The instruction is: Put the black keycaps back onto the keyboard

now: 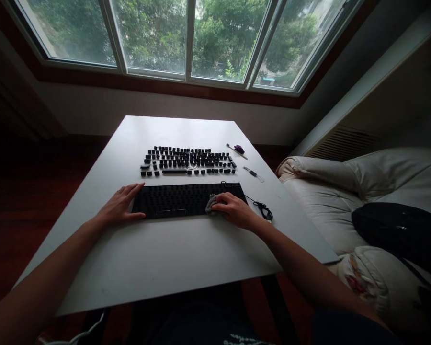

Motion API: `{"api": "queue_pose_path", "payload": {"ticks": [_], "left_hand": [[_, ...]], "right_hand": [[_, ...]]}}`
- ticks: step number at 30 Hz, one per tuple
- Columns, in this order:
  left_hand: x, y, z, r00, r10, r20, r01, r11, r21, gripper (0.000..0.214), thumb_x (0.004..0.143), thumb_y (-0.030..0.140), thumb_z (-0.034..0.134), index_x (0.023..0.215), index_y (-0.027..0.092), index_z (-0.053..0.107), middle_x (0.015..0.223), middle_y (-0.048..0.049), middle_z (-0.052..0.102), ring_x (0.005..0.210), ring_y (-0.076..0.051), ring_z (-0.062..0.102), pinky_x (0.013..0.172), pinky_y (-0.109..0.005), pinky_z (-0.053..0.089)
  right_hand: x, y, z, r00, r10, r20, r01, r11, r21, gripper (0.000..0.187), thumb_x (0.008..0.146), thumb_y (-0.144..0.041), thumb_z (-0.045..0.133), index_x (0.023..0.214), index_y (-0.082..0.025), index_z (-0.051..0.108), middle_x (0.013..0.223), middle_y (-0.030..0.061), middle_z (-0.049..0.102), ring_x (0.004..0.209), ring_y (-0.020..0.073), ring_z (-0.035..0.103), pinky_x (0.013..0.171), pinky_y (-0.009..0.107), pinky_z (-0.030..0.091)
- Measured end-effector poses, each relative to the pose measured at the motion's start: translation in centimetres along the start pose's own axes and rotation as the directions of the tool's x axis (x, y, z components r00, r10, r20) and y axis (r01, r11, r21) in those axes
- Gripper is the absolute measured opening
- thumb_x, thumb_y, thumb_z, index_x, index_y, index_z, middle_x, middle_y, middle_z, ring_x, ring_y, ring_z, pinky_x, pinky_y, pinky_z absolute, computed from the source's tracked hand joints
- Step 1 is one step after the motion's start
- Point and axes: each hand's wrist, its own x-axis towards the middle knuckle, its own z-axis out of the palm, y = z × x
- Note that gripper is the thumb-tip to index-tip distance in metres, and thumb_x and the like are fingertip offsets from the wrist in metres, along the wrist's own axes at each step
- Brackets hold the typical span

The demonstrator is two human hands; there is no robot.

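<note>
Forearms (pixel 70 256), left fingers (pixel 134 189) against keyboard (pixel 175 197), right fingers (pixel 223 197) clutching cloth (pixel 210 203)

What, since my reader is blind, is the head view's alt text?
The right hand holds a grey cloth on a black keyboard, while the left hand touches its left end. Loose keycaps lie in rows beyond it on a white table.

Daylight from the window (pixel 151 38) brightens the table's far end (pixel 179 127); the floor (pixel 21 191) sinks into shadow.
</note>
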Motion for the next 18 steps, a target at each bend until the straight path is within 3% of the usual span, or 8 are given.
{"api": "queue_pose_path", "payload": {"ticks": [2,5,8,10,12,15,18], "left_hand": [[0.0,0.0,0.0,1.0,0.003,-0.003,-0.003,1.0,-0.003,0.109,0.078,0.073,0.068,0.163,0.031,0.014,0.159,-0.0127,0.037,0.138,-0.04,0.041,0.112,-0.055,0.038],[0.1,0.0,0.0,1.0,0.008,-0.006,-0.008,1.0,-0.007,0.109,0.078,0.072,0.068,0.164,0.031,0.014,0.159,-0.0127,0.037,0.138,-0.04,0.041,0.113,-0.055,0.038],[0.1,0.0,0.0,1.0,0.014,0.0,-0.014,1.0,-0.004,0.109,0.078,0.072,0.068,0.164,0.03,0.014,0.158,-0.0134,0.037,0.138,-0.04,0.04,0.114,-0.055,0.037],[0.1,0.0,0.0,1.0,0.021,0.007,-0.021,1.0,0.0,0.109,0.079,0.072,0.067,0.164,0.03,0.013,0.158,-0.0138,0.036,0.139,-0.039,0.04,0.115,-0.055,0.036],[0.1,0.0,0.0,1.0,0.023,0.013,-0.023,1.0,0.003,0.109,0.08,0.073,0.067,0.164,0.031,0.011,0.158,-0.0139,0.035,0.139,-0.039,0.039,0.115,-0.055,0.036],[0.0,0.0,0.0,1.0,0.019,0.008,-0.019,1.0,-0.003,0.108,0.08,0.072,0.066,0.164,0.031,0.011,0.159,-0.014,0.035,0.14,-0.04,0.039,0.115,-0.055,0.035],[0.0,0.0,-0.1,1.0,0.024,0.006,-0.023,1.0,-0.013,0.107,0.081,0.071,0.066,0.164,0.03,0.011,0.159,-0.0147,0.034,0.14,-0.04,0.039,0.115,-0.055,0.035]], "right_hand": [[-0.8,1.7,-1.6,0.999,0.003,0.043,-0.005,0.999,0.043,0.037,0.089,-0.005,0.057,0.112,-0.028,0.075,0.116,0.0078,0.062,0.109,0.0221,0.059,0.09,0.034,0.05],[-1.7,3.4,-3.9,0.988,0.116,0.102,-0.121,0.992,0.036,0.032,0.086,-0.006,0.06,0.103,-0.027,0.077,0.108,0.0061,0.063,0.099,0.0197,0.062,0.083,0.031,0.051],[-1.3,2.7,-4.7,0.973,0.221,0.059,-0.221,0.975,-0.004,0.031,0.086,-0.01,0.062,0.107,-0.028,0.076,0.102,0.0051,0.063,0.089,0.018,0.062,0.078,0.03,0.052],[0.0,0.8,-3.7,0.967,0.244,-0.079,-0.247,0.968,-0.033,0.035,0.089,-0.012,0.062,0.118,-0.029,0.073,0.105,0.0066,0.062,0.093,0.0203,0.061,0.08,0.032,0.052],[1.9,-1.6,-1.7,0.973,0.156,-0.172,-0.161,0.987,-0.014,0.039,0.09,-0.011,0.06,0.124,-0.028,0.069,0.114,0.0083,0.062,0.103,0.0221,0.059,0.086,0.033,0.052],[4.3,-4.4,1.8,0.984,-0.028,-0.178,0.021,0.999,-0.041,0.041,0.093,-0.008,0.057,0.125,-0.03,0.068,0.126,0.0079,0.062,0.112,0.022,0.057,0.094,0.036,0.05],[4.6,-4.3,3.1,0.988,-0.105,-0.116,0.099,0.993,-0.056,0.04,0.093,-0.006,0.057,0.12,-0.031,0.072,0.13,0.0083,0.062,0.118,0.0242,0.056,0.099,0.041,0.048]]}}
